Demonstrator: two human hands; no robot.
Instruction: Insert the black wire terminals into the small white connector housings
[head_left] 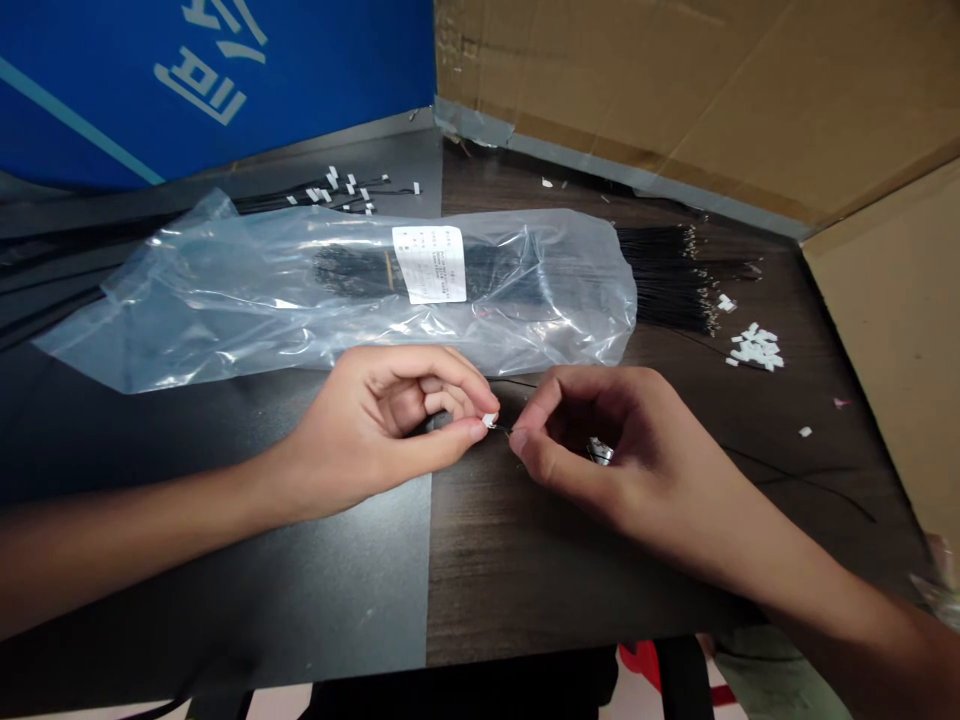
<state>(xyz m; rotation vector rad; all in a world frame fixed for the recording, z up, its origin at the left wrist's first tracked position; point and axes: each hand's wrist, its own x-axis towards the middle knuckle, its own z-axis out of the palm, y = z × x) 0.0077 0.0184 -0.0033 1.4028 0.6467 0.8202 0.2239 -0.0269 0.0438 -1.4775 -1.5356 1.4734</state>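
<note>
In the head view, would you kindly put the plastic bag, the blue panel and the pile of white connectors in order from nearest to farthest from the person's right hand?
From the right hand:
1. Plastic bag, just behind it.
2. Pile of white connectors, back and to its right.
3. Blue panel, far back left, beyond the desk.

Head-worn view, facing forward and down, close above desk (510,580), left hand (367,430), right hand (607,450).
</note>
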